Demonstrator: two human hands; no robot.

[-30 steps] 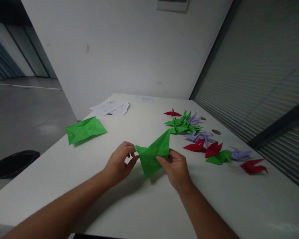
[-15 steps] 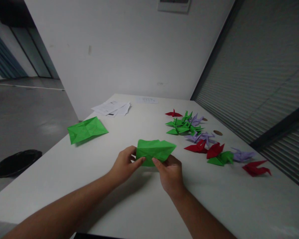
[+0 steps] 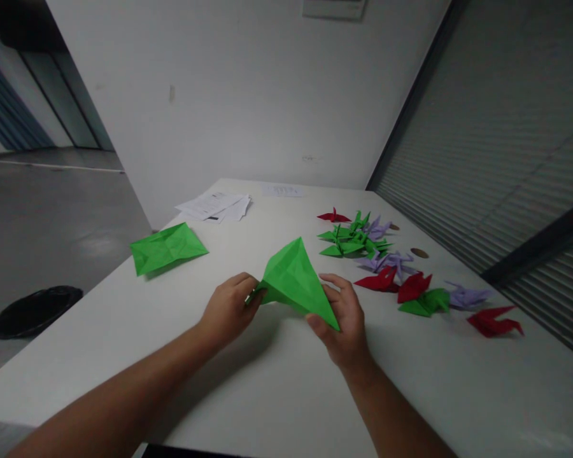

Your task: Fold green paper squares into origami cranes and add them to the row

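Hands fold a green paper piece just above a white table.

Both hands grip the half-folded green paper [image 3: 296,283]: the left hand [image 3: 229,308] pinches its left corner between thumb and fingertips, and the right hand [image 3: 346,318] clamps the lower right point, thumb on the near side, fingers curled behind. To fold it well, the edges should meet before any crease is pressed, with both pinches kept close to the corners; which flap lies on top is hard to tell from this angle. The table [image 3: 267,394] in front of the hands gives room to press flat. Finished cranes [image 3: 391,270] in red, green and purple lie near on the right, a creased green sheet [image 3: 167,248] lies well apart on the left, and white papers [image 3: 214,207] sit farther back.
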